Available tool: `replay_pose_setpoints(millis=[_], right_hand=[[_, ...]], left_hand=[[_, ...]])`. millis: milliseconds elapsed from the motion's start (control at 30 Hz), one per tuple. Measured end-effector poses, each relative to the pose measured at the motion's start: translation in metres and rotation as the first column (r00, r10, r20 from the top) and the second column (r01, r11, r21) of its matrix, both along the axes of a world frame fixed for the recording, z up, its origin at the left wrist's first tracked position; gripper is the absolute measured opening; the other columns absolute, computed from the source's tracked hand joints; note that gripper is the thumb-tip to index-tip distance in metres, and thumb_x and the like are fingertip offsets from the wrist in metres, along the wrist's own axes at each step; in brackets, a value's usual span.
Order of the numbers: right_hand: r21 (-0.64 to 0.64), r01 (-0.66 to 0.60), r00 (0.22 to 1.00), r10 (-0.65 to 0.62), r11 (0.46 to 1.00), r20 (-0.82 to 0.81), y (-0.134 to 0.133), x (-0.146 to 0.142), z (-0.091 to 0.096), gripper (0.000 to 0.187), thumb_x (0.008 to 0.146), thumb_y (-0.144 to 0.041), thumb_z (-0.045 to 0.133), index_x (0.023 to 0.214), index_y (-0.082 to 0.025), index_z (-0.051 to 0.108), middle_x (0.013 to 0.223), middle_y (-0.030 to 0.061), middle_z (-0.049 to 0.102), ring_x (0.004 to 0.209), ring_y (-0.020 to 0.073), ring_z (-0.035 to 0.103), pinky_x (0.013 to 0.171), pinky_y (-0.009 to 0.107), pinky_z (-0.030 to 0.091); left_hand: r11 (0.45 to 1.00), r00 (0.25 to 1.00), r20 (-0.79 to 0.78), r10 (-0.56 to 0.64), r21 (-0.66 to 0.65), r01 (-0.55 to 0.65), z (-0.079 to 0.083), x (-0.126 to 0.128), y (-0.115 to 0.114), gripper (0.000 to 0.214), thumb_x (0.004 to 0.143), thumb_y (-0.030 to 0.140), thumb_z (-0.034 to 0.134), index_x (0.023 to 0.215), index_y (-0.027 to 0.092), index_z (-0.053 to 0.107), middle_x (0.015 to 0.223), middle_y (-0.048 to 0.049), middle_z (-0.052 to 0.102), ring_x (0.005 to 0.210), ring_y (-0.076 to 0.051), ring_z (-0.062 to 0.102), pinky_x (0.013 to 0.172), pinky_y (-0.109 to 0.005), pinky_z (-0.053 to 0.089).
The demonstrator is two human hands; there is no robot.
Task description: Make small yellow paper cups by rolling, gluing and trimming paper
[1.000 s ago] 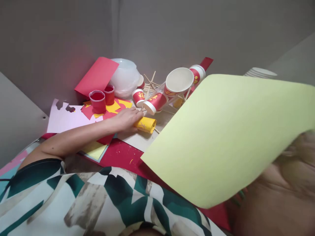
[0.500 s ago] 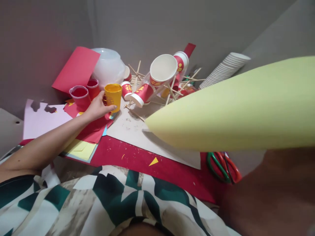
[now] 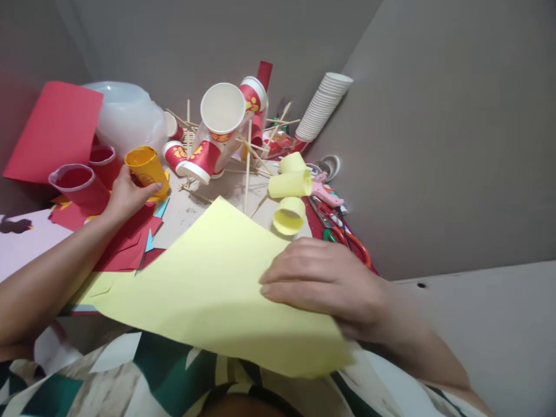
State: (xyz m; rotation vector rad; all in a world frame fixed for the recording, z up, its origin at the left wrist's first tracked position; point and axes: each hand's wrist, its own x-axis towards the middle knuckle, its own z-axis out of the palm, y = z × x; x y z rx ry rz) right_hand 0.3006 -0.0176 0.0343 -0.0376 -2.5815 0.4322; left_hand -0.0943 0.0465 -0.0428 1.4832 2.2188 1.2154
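Observation:
My left hand (image 3: 125, 194) is wrapped round a yellow paper cup (image 3: 145, 168), holding it upright at the left of the table beside two red cups (image 3: 80, 184). My right hand (image 3: 321, 278) grips the right edge of a large pale yellow-green paper sheet (image 3: 212, 295), fingers on top; the sheet lies low across the near table and my lap. Three pale yellow cups (image 3: 290, 191) lie just beyond the sheet.
A heap of red-and-white paper cups (image 3: 217, 124) and wooden sticks (image 3: 247, 168) fills the back. A white bowl (image 3: 125, 119) and red paper (image 3: 52, 130) sit back left. A stack of white cups (image 3: 324, 104), a pink glue gun (image 3: 325, 194) and scissors (image 3: 347, 234) lie along the right wall.
The yellow cup was picked up from lying on its side and now stands upright in my left hand. My right hand has brought the yellow-green sheet down from the air onto the near table.

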Motion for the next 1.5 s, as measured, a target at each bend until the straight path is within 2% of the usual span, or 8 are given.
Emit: replay_pose_setpoints(millis=[333, 567, 667, 933, 1067, 1167, 1267, 1500], right_hand=[[0.030, 0.027, 0.987, -0.031, 0.999, 0.156, 0.000, -0.018, -0.037, 0.020, 0.100, -0.014, 0.050, 0.108, -0.014, 0.069, 0.100, 0.0090, 0.076, 0.093, 0.0179, 0.067, 0.084, 0.033, 0.050], [-0.010, 0.013, 1.000, -0.013, 1.000, -0.005, 0.004, -0.009, -0.058, 0.020, 0.099, -0.013, 0.052, 0.113, -0.012, 0.066, 0.095, 0.0092, 0.077, 0.089, 0.0182, 0.069, 0.080, 0.034, 0.051], [-0.011, 0.001, 0.997, -0.002, 1.000, -0.080, 0.001, -0.010, -0.061, 0.019, 0.099, -0.014, 0.054, 0.113, -0.011, 0.067, 0.095, 0.0085, 0.078, 0.089, 0.0182, 0.069, 0.082, 0.034, 0.052], [0.066, -0.036, 0.988, 0.045, 0.997, -0.145, -0.007, -0.012, -0.061, 0.016, 0.097, -0.015, 0.063, 0.110, -0.013, 0.071, 0.098, 0.0033, 0.080, 0.093, 0.0157, 0.071, 0.086, 0.034, 0.055], [0.054, 0.017, 0.988, -0.008, 0.998, -0.151, -0.009, -0.005, -0.066, 0.015, 0.097, -0.016, 0.063, 0.108, -0.015, 0.072, 0.097, 0.0025, 0.080, 0.093, 0.0142, 0.071, 0.086, 0.033, 0.056], [0.034, 0.037, 0.990, -0.032, 0.999, -0.138, -0.009, -0.001, -0.069, 0.014, 0.097, -0.016, 0.063, 0.107, -0.016, 0.073, 0.098, 0.0030, 0.081, 0.094, 0.0150, 0.072, 0.085, 0.033, 0.055], [0.002, 0.048, 0.988, -0.047, 0.999, -0.146, -0.010, 0.001, -0.069, 0.014, 0.093, -0.014, 0.069, 0.106, -0.017, 0.073, 0.098, 0.0025, 0.081, 0.094, 0.0155, 0.072, 0.084, 0.033, 0.055], [-0.066, 0.112, 0.989, -0.118, 0.992, -0.093, -0.011, 0.011, -0.066, 0.016, 0.100, -0.021, 0.057, 0.107, -0.019, 0.071, 0.097, 0.0045, 0.080, 0.095, 0.0149, 0.073, 0.087, 0.034, 0.056]], left_hand=[[0.999, 1.000, -0.002, -0.008, -0.042, 0.008, 0.003, 0.003, -0.012, 0.080, 0.074, 0.029, 0.081, 0.144, 0.014, 0.047, 0.128, -0.0122, 0.066, 0.108, -0.025, 0.066, 0.098, -0.043, 0.054], [0.997, 0.997, 0.029, -0.074, 0.001, 0.074, 0.014, 0.022, -0.057, 0.068, 0.080, 0.035, 0.077, 0.140, 0.018, 0.051, 0.137, -0.0119, 0.062, 0.119, -0.027, 0.061, 0.103, -0.043, 0.051], [0.985, 0.977, 0.147, -0.157, -0.046, 0.166, 0.019, 0.037, -0.068, 0.050, 0.084, 0.037, 0.071, 0.128, 0.017, 0.058, 0.113, -0.0089, 0.072, 0.102, -0.023, 0.068, 0.095, -0.039, 0.054], [0.770, 0.793, 0.511, -0.332, -0.338, 0.541, 0.014, 0.071, -0.049, 0.054, 0.065, 0.060, 0.081, 0.095, 0.016, 0.068, 0.082, -0.0118, 0.076, 0.063, -0.021, 0.069, 0.059, -0.033, 0.054], [0.786, 0.826, 0.424, -0.371, -0.330, 0.523, 0.005, 0.076, -0.042, 0.038, 0.067, 0.051, 0.076, 0.086, 0.020, 0.066, 0.075, -0.0071, 0.070, 0.067, -0.022, 0.066, 0.064, -0.035, 0.051], [0.869, 0.902, 0.061, -0.428, -0.247, 0.429, 0.002, 0.075, -0.040, 0.037, 0.070, 0.045, 0.074, 0.098, 0.021, 0.066, 0.096, -0.0081, 0.070, 0.087, -0.026, 0.065, 0.077, -0.037, 0.050], [0.824, 0.810, -0.229, -0.540, -0.341, 0.453, 0.003, 0.076, -0.036, 0.038, 0.072, 0.048, 0.071, 0.098, 0.020, 0.067, 0.097, -0.0088, 0.069, 0.088, -0.028, 0.063, 0.076, -0.037, 0.046], [0.688, 0.794, 0.060, -0.604, -0.463, 0.558, 0.006, 0.078, -0.033, 0.029, 0.070, 0.050, 0.067, 0.070, 0.023, 0.058, 0.065, 0.0005, 0.059, 0.062, -0.018, 0.055, 0.060, -0.029, 0.039]])
